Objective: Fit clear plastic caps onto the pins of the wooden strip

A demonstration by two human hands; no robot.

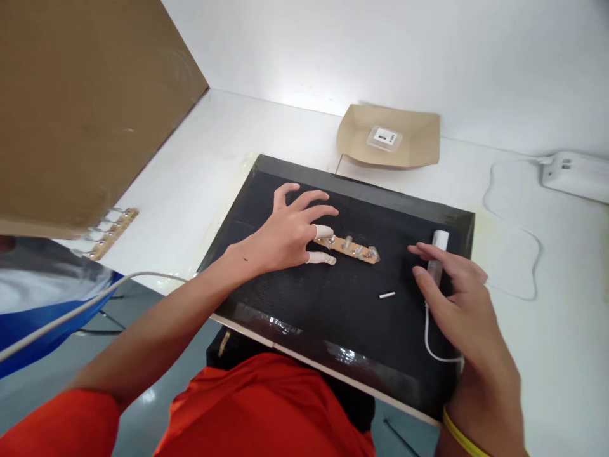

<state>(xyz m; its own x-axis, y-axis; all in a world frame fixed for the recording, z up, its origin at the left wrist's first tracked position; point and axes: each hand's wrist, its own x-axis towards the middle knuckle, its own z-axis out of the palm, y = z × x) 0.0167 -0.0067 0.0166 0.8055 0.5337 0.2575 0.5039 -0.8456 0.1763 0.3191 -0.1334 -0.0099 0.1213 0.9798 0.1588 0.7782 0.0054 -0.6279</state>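
Observation:
My left hand (292,228) is over the black mat (304,298), its fingers spread and white covers on the thumb and index finger. Thumb and index are on either side of the left end of a tan strip (354,248) bearing several small clear and metallic pieces; whether they touch it I cannot tell. Over at the mat's right side, my right hand (459,289) has its fingers stretched out above a white stick-shaped device (440,240) with a cord, partly hidden by the fingers. A short thin white rod (387,295) lies between the hands.
A brown paper tray (413,152) at the back holds a small clear labelled box (384,138). At right sits a white power strip (575,176) with a thin cable. Another strip with clips (114,233) lies at left beside a brown panel (95,108). A person's clothing shows there.

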